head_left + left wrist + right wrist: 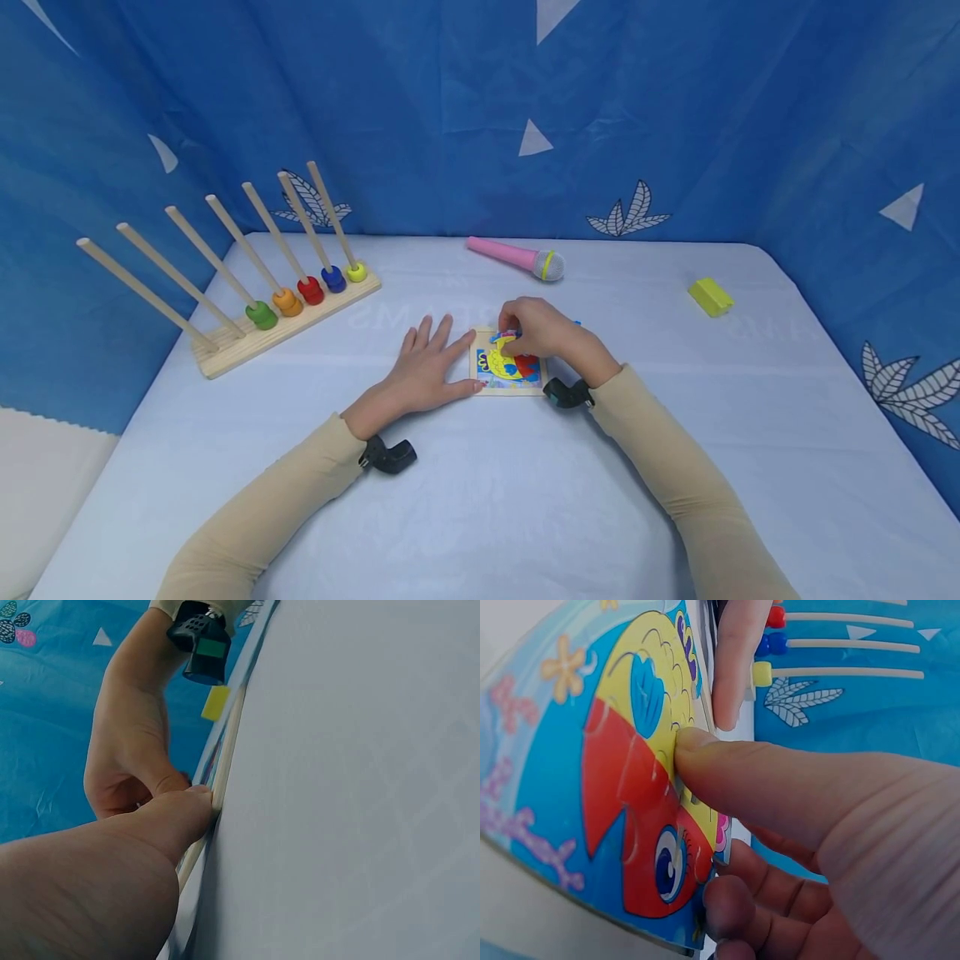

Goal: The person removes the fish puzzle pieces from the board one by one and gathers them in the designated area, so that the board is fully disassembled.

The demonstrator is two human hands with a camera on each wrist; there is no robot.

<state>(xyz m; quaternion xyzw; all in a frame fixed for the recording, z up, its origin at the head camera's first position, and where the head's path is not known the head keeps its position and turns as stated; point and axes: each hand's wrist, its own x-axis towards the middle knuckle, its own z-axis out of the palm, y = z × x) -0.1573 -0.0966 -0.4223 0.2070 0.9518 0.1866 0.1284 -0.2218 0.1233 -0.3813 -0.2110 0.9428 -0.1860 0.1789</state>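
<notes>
A small wooden-framed jigsaw puzzle (512, 385) with a yellow and red fish on a blue sea background lies flat near the table's middle. My left hand (423, 375) rests palm down at its left side, fingers spread, with the index fingertip and thumb at the frame's edge. Over the upper right of the picture is my right hand (553, 332), its thumb (705, 761) on the yellow body and its other fingers curled at the far edge. Between them it pinches a puzzle piece (697, 806), mostly covered by the thumb. A seam runs through the fish's eye (669, 864).
A wooden bead rack (296, 332) with tall pegs and coloured beads stands at the back left. Behind the puzzle lies a pink toy microphone (510, 252). A yellow block (710, 297) sits at the back right. A small blue bit (577, 322) peeks out behind my right wrist.
</notes>
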